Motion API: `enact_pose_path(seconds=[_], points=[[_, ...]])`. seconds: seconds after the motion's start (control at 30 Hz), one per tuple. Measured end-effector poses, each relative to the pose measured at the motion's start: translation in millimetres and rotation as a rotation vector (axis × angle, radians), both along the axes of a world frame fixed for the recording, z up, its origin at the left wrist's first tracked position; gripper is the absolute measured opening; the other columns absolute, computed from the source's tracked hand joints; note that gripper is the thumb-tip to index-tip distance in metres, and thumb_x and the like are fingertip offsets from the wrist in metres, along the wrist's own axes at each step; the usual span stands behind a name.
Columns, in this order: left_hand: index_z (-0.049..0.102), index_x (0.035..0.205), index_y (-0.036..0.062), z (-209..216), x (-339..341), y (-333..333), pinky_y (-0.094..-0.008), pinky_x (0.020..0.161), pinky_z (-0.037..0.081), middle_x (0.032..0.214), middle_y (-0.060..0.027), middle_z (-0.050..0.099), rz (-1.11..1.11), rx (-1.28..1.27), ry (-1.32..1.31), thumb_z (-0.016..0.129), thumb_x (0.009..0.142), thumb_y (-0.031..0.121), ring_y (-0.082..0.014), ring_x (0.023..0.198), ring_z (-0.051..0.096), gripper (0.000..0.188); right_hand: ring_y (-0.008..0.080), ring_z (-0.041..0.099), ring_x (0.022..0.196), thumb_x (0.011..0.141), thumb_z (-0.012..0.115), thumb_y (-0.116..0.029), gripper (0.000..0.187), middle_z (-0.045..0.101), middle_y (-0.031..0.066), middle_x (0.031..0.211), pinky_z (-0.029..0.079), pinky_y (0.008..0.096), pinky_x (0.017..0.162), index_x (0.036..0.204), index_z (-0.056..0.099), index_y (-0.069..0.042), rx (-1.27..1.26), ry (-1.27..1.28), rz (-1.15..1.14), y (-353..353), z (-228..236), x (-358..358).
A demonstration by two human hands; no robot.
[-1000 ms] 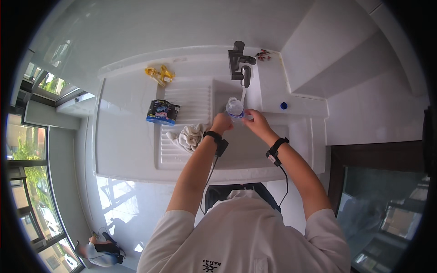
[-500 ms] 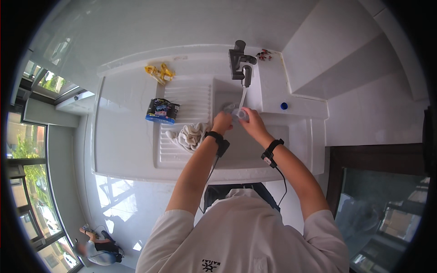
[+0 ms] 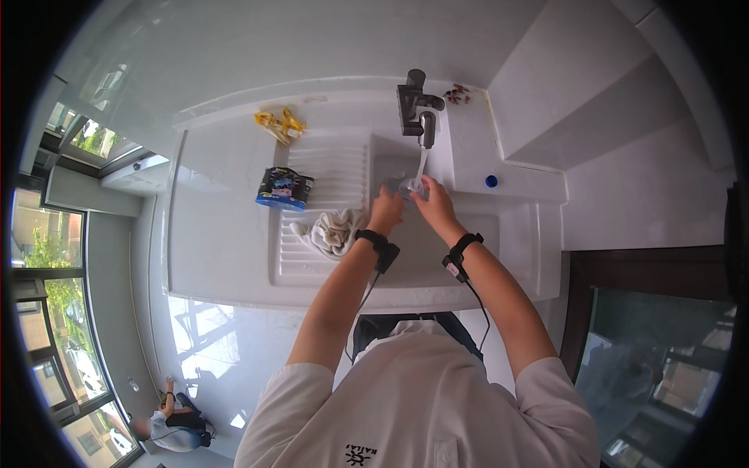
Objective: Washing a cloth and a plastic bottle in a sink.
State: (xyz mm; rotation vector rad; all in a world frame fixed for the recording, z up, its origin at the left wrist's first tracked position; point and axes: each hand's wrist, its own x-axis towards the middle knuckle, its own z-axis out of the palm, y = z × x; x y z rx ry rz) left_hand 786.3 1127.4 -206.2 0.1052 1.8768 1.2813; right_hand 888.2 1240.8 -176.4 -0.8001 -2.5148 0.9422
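Water runs from the dark grey faucet (image 3: 426, 129) over the sink (image 3: 390, 165). Beneath the stream is a clear plastic container (image 3: 406, 187), partly hidden by my fingers, so its full shape does not show. My left hand (image 3: 386, 209) grips it from the left, fingers curled round it. My right hand (image 3: 434, 204) has closed on its right side, close to the stream. A bunched whitish cloth (image 3: 331, 232) lies on the ribbed drainboard (image 3: 328, 170), just left of my left hand.
A black and blue bag (image 3: 285, 189) stands at the drainboard's left edge. Yellow strap-like items (image 3: 281, 125) lie behind it. Right of the sink, a blue cap (image 3: 491, 181) sits on the ledge, with small red items (image 3: 457, 93) near the faucet. Another person (image 3: 175, 425) is at far lower left.
The view has shifted slightly. Both hands keep hold of the clear container under the running water, which has tilted a little. The distant person's arm has moved.
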Motion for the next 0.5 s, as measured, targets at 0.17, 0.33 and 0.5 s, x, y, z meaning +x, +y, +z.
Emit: enact_pose_path(seconds=[0.17,0.33,0.5], points=[[0.023,0.147,-0.0042,-21,9,1,-0.043,0.062,0.064,0.129,-0.0384,0.044,-0.022,0.053,-0.016,0.053,0.092,0.025,-0.0482,0.101,0.063,0.069,0.0369,0.059,0.112,0.083,0.076,-0.028,0.069,0.06,0.0212,0.121,0.049,0.0428,0.093,0.139,0.044,-0.002,-0.003,-0.024,-0.01,1,-2,13],[0.013,0.153,0.0014,-53,12,-18,-0.0446,0.071,0.063,0.134,-0.0381,0.04,-0.259,-0.118,0.253,0.055,0.089,0.024,-0.0518,0.11,0.057,0.079,0.039,0.054,0.121,0.084,0.075,-0.027,0.075,0.052,0.0286,0.13,0.046,0.0433,0.1,0.14,0.037,0.005,-0.092,-0.102,0.018,-26,7,26],[0.014,0.154,0.0011,-5,39,-14,-0.04,0.068,0.059,0.136,-0.0383,0.04,0.036,-0.011,0.112,0.055,0.089,0.023,-0.0496,0.111,0.058,0.081,0.0386,0.054,0.122,0.085,0.073,-0.025,0.072,0.052,0.0282,0.131,0.045,0.0431,0.101,0.14,0.037,0.005,-0.142,-0.181,0.069,-21,1,55]])
